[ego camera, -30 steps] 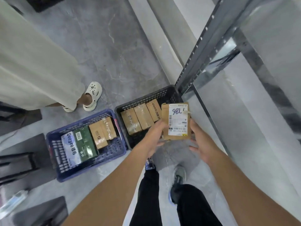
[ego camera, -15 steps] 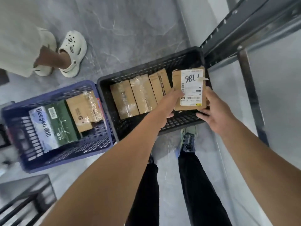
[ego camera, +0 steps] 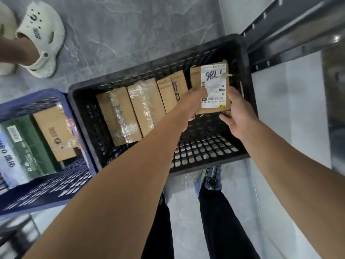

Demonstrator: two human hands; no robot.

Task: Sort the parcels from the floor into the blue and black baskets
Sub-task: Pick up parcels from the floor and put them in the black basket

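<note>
A brown cardboard parcel (ego camera: 214,86) with a white label is held inside the right end of the black basket (ego camera: 242,58). My left hand (ego camera: 192,103) grips its left edge, thumb on the label. My right hand (ego camera: 237,113) holds its lower right corner from below. Several brown parcels (ego camera: 141,107) stand in a row in the left half of the black basket. To the left, the blue basket (ego camera: 48,191) holds a brown box (ego camera: 54,133) and a green and white pack (ego camera: 20,148).
Another person's foot in a white clog (ego camera: 41,40) stands on the grey floor at the upper left. A dark metal shelf frame (ego camera: 291,32) runs along the right beside the black basket. My own legs and shoe (ego camera: 211,180) are just below the basket.
The view has closed in on the baskets. Both hands have carried the labelled parcel down from above the black basket's rim into its right end.
</note>
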